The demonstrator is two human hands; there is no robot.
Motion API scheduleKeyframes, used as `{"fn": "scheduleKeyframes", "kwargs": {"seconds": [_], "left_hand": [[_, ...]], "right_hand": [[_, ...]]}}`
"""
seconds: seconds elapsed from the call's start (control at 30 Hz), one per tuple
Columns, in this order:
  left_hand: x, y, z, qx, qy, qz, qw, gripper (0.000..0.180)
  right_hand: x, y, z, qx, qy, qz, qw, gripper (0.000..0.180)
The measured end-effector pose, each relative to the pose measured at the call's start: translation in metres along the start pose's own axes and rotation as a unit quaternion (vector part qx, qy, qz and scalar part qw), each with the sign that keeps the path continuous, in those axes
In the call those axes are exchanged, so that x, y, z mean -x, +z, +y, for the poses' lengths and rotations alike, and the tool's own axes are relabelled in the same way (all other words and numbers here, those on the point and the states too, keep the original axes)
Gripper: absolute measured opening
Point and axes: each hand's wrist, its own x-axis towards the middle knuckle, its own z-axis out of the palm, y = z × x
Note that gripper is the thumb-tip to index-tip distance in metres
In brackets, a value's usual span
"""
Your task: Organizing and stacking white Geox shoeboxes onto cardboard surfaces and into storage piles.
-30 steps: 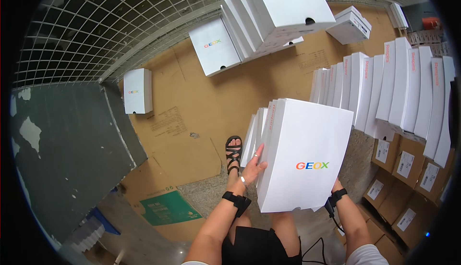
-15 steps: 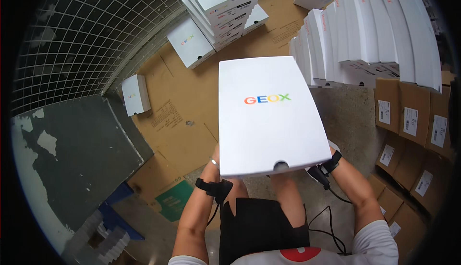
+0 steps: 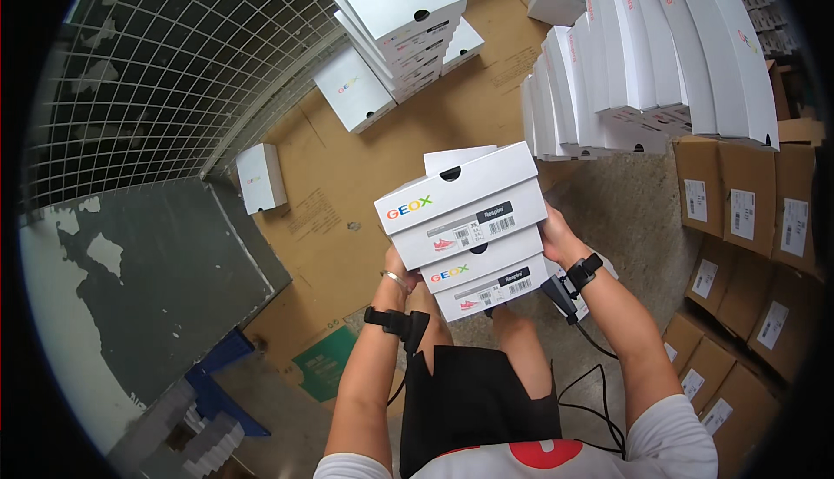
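I hold a small stack of white shoe boxes in front of my body, their labelled ends facing me. My left hand grips the stack's left side, near its lower boxes. On the right side my right hand presses against the stack. Each wrist wears a black strap with a small device. Most of my fingers are hidden behind the boxes.
A tall pile of white shoe boxes stands at the far centre beside a wire mesh fence. Rows of upright white boxes and brown cartons fill the right. A single white box lies on the cardboard floor sheet.
The boxes have tipped from lid-up to end-on toward me and dropped lower, nearer my waist. Both hands have stayed on the stack's sides.
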Motion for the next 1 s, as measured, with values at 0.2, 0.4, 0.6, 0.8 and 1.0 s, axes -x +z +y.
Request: {"fn": "scheduleKeyframes", "kwargs": {"seconds": [0.2,0.4,0.6,0.8,1.0], "left_hand": [[0.015,0.006,0.061,0.046,-0.038,-0.085,0.995,0.065],[0.015,0.023,0.089,0.020,-0.041,-0.191,0.981,0.088],[0.022,0.035,0.097,-0.019,-0.104,-0.189,0.976,0.085],[0.022,0.042,0.108,-0.005,-0.112,-0.170,0.979,0.069],[0.037,0.052,0.105,-0.030,-0.103,-0.192,0.975,0.057]], "right_hand": [[0.011,0.008,-0.008,0.064,0.000,0.014,0.998,0.040],[0.013,0.013,-0.009,0.090,-0.049,-0.035,0.994,0.036],[0.019,0.000,-0.008,0.096,-0.061,-0.037,0.993,0.036],[0.035,-0.003,0.002,0.110,-0.065,0.001,0.992,0.038],[0.051,0.000,-0.019,0.126,-0.098,0.047,0.986,0.041]]}}
